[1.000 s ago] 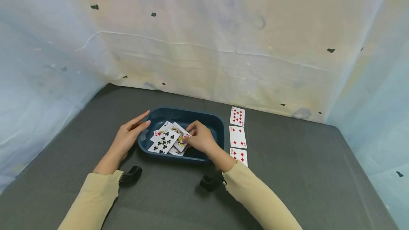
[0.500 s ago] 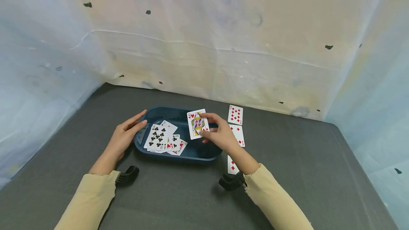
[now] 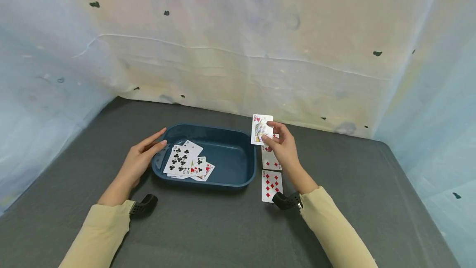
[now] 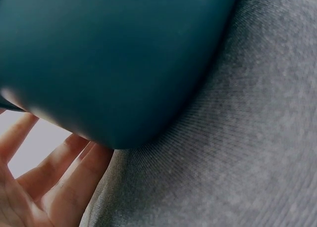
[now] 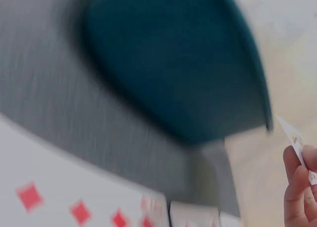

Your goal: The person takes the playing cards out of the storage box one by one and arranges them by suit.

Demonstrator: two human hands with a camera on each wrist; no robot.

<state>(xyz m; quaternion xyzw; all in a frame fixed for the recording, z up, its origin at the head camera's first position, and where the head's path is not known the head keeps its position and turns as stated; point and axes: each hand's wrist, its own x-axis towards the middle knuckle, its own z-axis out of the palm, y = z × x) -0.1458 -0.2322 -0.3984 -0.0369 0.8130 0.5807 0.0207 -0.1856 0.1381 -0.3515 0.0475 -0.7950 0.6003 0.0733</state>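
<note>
A queen of hearts playing card [image 3: 259,129] is pinched between the thumb and fingers of my right hand [image 3: 286,147], raised over the far end of a column of diamond cards. In the right wrist view only a sliver of that card [image 5: 291,133] shows. My left hand [image 3: 138,162] rests against the left end of a dark blue tray [image 3: 232,158], fingers stretched out. The left wrist view has those fingers [image 4: 81,180] touching the tray's outer wall [image 4: 124,73]. Inside the tray, an overlapping pile of cards [image 3: 179,162] lies face up at the left, a nine of clubs among them.
Right of the tray runs the column: the nine of diamonds [image 3: 268,191] nearest, the four of diamonds [image 3: 270,161] beyond it, and a further diamond card mostly hidden by the hand and queen. A draped sheet [image 3: 223,73] stands behind the dark grey table [image 3: 208,226].
The right hand has drawn the queen of hearts out of the pile and carried it up and right, past the tray's rim. My left hand stays at the tray's left end.
</note>
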